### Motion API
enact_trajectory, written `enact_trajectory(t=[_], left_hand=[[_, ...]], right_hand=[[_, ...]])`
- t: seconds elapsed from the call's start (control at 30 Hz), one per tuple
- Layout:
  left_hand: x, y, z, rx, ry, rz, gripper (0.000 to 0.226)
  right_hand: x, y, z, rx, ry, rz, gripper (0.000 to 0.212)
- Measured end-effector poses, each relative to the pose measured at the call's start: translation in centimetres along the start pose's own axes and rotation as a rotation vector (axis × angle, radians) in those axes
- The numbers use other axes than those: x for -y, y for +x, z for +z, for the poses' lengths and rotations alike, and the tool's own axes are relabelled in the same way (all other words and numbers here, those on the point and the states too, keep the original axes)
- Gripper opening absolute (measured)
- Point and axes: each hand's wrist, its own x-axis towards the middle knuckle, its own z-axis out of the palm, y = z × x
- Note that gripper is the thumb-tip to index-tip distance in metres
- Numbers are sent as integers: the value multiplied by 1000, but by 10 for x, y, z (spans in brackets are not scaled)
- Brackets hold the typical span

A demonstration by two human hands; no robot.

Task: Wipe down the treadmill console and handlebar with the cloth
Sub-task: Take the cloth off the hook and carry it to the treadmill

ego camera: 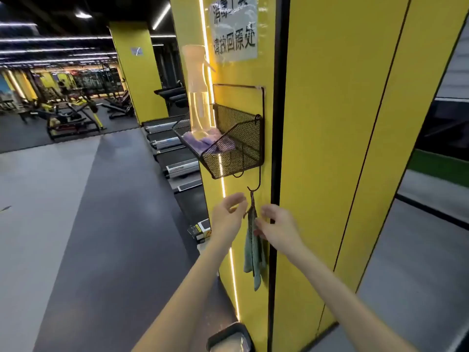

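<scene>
Green cloth (254,252) hanging from hook (254,188) under mesh basket (236,158), left hand (227,215) just beside, fingers loosely spread, right hand (278,226) against cloth, pinch cannot be told.

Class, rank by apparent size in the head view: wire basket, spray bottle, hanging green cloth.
1. Wire basket, clearly largest.
2. Spray bottle.
3. Green cloth: about as long as the bottle but narrower, so this order is close.

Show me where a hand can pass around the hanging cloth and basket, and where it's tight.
Free: bare yellow wall below the cloth, between light strip and black strip. Tight: around the hook, where left hand and right hand flank the cloth; the basket holds a spray bottle and purple cloths.
</scene>
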Motion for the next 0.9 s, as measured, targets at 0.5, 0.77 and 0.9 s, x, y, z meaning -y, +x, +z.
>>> enact_trajectory(t=[0.5,0.77,0.9], left_hand=[[-1,45,-3,33,133,73,10],[-18,29,-7,88,4,139,10],[-18,20,1,203,16,190,8]], right_hand=[[14,26,32,-206,-311,-37,28],[28,15,25,-261,-246,-135,22],[29,0,10,-299,-255,-132,34]])
